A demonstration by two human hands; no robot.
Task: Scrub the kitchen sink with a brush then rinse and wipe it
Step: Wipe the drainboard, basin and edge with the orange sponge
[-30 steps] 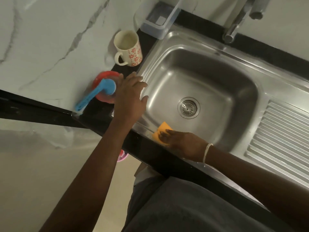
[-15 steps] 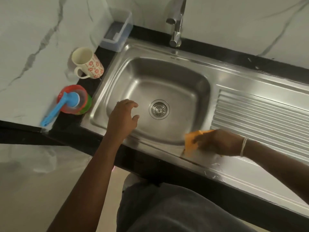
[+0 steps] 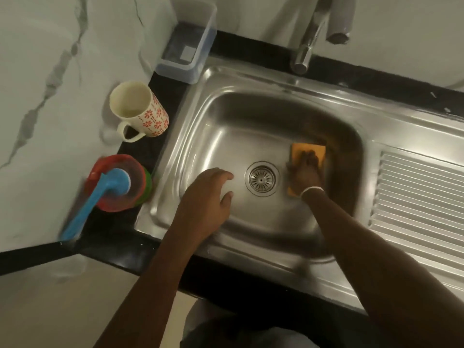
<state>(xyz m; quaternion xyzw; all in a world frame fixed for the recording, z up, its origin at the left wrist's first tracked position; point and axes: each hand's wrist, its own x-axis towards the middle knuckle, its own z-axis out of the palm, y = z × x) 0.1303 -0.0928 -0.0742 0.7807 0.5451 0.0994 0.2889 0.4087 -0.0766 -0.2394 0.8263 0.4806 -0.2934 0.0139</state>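
The steel sink [image 3: 251, 79] fills the middle of the view, its drain [image 3: 262, 178] at the basin's centre. My right hand [image 3: 306, 173] presses an orange cloth [image 3: 303, 148] flat on the basin floor, just right of the drain. My left hand [image 3: 208, 199] hovers over the basin's left part with fingers loosely apart, holding nothing. The blue brush [image 3: 100, 197] lies on the counter to the left, its head resting on a stack of coloured lids [image 3: 123, 204].
A flowered mug [image 3: 140, 111] stands on the black counter left of the sink. A clear plastic container [image 3: 188, 46] sits behind it. The tap [image 3: 308, 43] reaches over the sink's back rim. The ribbed drainboard [image 3: 421, 197] lies to the right.
My right hand carried the orange cloth from the sink's front rim down onto the basin floor beside the drain. My left hand moved from the left rim to over the basin.
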